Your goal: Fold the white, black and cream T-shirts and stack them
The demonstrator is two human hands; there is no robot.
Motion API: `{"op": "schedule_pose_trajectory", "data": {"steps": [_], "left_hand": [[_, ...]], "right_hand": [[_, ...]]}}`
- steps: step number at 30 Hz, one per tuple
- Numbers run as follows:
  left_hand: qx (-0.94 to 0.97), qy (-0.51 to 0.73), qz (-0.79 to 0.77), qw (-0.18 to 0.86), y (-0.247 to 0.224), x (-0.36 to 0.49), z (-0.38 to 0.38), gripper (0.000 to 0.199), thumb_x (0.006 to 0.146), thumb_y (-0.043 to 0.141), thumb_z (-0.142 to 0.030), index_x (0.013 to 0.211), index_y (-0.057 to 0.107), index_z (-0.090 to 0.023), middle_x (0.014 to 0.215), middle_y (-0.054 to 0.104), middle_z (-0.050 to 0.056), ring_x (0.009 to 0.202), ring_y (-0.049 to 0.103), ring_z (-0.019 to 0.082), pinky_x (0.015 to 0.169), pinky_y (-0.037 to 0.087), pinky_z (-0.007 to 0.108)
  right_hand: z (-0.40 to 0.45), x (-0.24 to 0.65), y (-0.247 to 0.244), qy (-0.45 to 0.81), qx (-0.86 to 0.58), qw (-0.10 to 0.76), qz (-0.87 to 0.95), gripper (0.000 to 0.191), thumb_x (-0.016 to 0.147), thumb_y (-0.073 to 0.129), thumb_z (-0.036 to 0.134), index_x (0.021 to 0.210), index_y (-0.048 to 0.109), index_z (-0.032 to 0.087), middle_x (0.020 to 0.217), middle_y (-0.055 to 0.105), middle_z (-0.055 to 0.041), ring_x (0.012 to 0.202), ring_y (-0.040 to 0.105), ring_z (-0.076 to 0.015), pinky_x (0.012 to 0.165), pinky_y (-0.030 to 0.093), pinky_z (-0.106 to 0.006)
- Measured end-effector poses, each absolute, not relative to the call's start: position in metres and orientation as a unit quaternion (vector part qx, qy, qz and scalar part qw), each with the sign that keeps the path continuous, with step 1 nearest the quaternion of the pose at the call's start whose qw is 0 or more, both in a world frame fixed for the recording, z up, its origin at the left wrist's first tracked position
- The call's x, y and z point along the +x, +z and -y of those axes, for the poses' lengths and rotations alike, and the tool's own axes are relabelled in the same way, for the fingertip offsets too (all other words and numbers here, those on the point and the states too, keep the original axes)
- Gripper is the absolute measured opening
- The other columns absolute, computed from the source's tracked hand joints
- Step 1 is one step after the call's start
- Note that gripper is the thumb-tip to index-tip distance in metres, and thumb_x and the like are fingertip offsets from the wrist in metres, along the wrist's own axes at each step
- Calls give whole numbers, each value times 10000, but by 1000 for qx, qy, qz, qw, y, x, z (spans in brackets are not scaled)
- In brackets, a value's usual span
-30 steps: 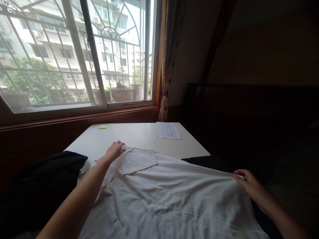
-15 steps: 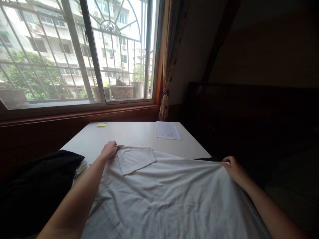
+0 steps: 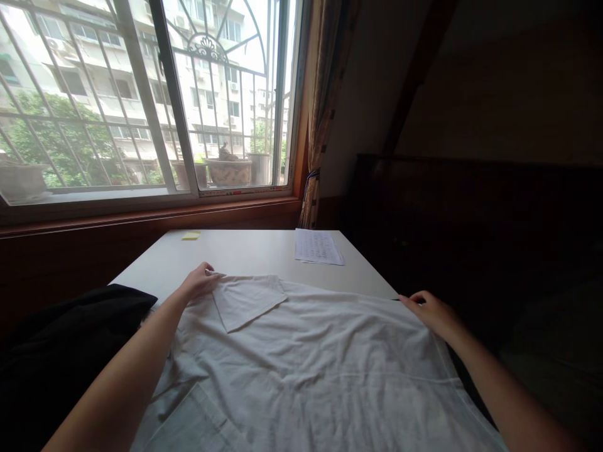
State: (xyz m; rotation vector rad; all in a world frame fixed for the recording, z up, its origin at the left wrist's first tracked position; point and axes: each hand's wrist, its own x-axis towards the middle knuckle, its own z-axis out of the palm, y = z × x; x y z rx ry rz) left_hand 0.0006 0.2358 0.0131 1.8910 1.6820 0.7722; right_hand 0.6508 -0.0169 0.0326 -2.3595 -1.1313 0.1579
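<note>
A white shirt (image 3: 330, 339) lies spread over the near part of the white table, with wrinkles across its middle. One sleeve lies flat near the far left of the cloth. My left hand (image 3: 202, 280) pinches the shirt's far edge at the shoulder beside that sleeve. At the right, my right hand (image 3: 426, 307) grips the far edge of the shirt by the table's right corner. Another sleeve shows at the lower left, close to my left forearm.
Beyond the shirt, the white table (image 3: 245, 251) holds printed sheets (image 3: 319, 246) and a yellow sticky note (image 3: 191, 236). Black cloth (image 3: 70, 351) is heaped at the left. A barred window and a tied curtain (image 3: 313, 182) stand behind.
Both hands have shifted left with the shirt's far edge. The cloth on the right has come lower and looks slacker, and a seam now shows near the right side.
</note>
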Motion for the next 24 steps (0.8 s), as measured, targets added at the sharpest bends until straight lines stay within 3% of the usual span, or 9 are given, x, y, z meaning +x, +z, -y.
{"op": "schedule_pose_trajectory", "data": {"steps": [6, 10, 13, 18, 24], "left_hand": [[707, 280, -569, 315, 27, 1, -234, 443, 640, 721, -572, 874, 702, -197, 890, 735, 67, 922, 665, 288, 765, 488, 312], [710, 242, -533, 391, 31, -20, -221, 478, 650, 718, -597, 896, 694, -188, 845, 720, 47, 818, 666, 260, 692, 497, 307], [707, 212, -521, 428, 27, -34, -216, 419, 609, 749, -529, 843, 657, -195, 759, 681, 16, 719, 646, 228, 620, 477, 285], [707, 191, -529, 429, 10, -41, -224, 307, 533, 714, -403, 727, 577, -208, 618, 599, -28, 614, 569, 183, 555, 411, 251], [714, 189, -544, 398, 0, -40, -228, 297, 529, 673, -399, 739, 567, -218, 592, 558, -43, 609, 554, 187, 546, 398, 257]], "right_hand": [[52, 625, 48, 7, -837, 316, 447, 542, 715, 643, 673, 1029, 687, 232, 739, 657, -29, 673, 654, -239, 624, 475, -335], [90, 591, 46, -16, -793, 322, 517, 500, 775, 624, 624, 1123, 695, 271, 706, 583, 12, 648, 610, -202, 650, 471, -317], [118, 568, 38, 39, -754, 325, 570, 400, 771, 651, 562, 1063, 735, 302, 731, 597, 12, 678, 608, -196, 698, 489, -309], [148, 555, 23, 200, -735, 306, 571, 335, 690, 747, 510, 961, 773, 315, 696, 612, 9, 651, 600, -201, 621, 483, -292], [141, 571, 24, 325, -733, 384, 457, 509, 763, 626, 667, 1054, 698, 255, 537, 544, 32, 477, 533, -174, 473, 417, -282]]}}
